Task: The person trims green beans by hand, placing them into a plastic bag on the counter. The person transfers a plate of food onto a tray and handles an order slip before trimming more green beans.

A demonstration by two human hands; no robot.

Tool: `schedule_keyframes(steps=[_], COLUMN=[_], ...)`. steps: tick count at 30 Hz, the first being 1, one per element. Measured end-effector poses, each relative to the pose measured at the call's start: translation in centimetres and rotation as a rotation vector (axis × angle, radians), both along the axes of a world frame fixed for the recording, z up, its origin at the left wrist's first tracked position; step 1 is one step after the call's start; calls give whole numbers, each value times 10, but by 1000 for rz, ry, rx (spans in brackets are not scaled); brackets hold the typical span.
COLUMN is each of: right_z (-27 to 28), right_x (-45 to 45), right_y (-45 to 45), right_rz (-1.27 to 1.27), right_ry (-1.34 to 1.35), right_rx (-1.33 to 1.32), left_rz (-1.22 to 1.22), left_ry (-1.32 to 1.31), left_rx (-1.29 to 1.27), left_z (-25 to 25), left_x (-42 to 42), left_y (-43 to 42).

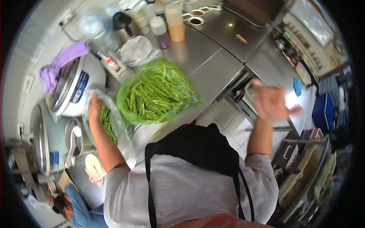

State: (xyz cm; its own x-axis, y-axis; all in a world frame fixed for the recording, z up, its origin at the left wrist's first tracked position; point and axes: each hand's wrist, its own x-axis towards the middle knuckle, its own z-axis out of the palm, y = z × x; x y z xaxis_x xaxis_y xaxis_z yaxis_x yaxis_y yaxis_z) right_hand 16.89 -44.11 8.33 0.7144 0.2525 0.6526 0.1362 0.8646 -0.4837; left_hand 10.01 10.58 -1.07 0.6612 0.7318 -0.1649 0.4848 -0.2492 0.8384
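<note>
My left hand (95, 109) is at the rim of a clear plastic bag (122, 133), its fingers closed on the plastic and partly hidden. Cut green vegetable pieces (108, 123), like green beans, lie inside that bag. Beside it on the steel counter, a larger green-tinted bag (156, 93) lies open, full of long cut green pieces. Off to the right, my right hand (272, 100) hangs in the air, slightly blurred, with fingers spread and nothing in it.
Two large cookers (91, 72) stand at the left, one with a purple cloth (62, 62) on its lid. Squeeze bottles (176, 28) and sauce cups (195, 21) line the back. A co-worker (81, 209) at lower left holds a bowl (94, 166). Food trays (296, 182) sit right.
</note>
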Motion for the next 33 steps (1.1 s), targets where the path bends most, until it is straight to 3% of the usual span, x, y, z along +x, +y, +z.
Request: schedule_keyframes(steps=[8, 11, 12, 14, 16, 18, 19, 20, 21, 23, 25, 26, 28, 29, 31, 33], right_z=[-48, -68, -81, -134, -212, -290, -314, -268, -256, -433, -336, -318, -275, -250, -191, -161], right_x=[11, 9, 8, -1, -20, -64, -92, -111, -120, -139, -110, -90, -50, -30, -3, 15], right_y=[17, 7, 4, -14, -33, -50, -44, -29, -21, -77, -65, -58, -35, -20, 16, 52], right_rz=[125, 133, 144, 86, 181, 572, 576, 279, 337, 202, 18, -172, -562, -667, -727, -729], right_ry=[134, 165, 178, 508, 787, 1121, 1267, 1234, 1359, 125, 395, 389, 403, 331, 224, 92], right_rx=[108, 38, -3, -332, -764, -606, -666, -1082, -961, -1897, -2187, -2150, -2034, -1976, -1779, -1623], left_rz=[13, -11, -13, 40, 81, 45, 27, -21, -73, -208, -374, -442, -626, -695, -904, -1053], left_ry=[144, 259, 209, 186, 104, -38, -88, -150, -211, -282, -255, -252, -134, -162, 50, 208], left_rx=[51, 207, 393, 559, 636, 620, 579, 547, 516, 439, 386, 353, 532, 468, 628, 525], left_z=[34, 40, 32, 60, 67, 77, 84, 83, 82, 71, 64, 60, 56, 45, 36, 32], left_x=[-24, -27, -30, -34, -33, -30, -28, -25, -22, -5, 15, 26, 48, 59, 72, 73], left_y=[-22, -14, -7, -43, -48, -62, -75, -80, -84, -99, -122, -137, -162, -169, -190, -217])
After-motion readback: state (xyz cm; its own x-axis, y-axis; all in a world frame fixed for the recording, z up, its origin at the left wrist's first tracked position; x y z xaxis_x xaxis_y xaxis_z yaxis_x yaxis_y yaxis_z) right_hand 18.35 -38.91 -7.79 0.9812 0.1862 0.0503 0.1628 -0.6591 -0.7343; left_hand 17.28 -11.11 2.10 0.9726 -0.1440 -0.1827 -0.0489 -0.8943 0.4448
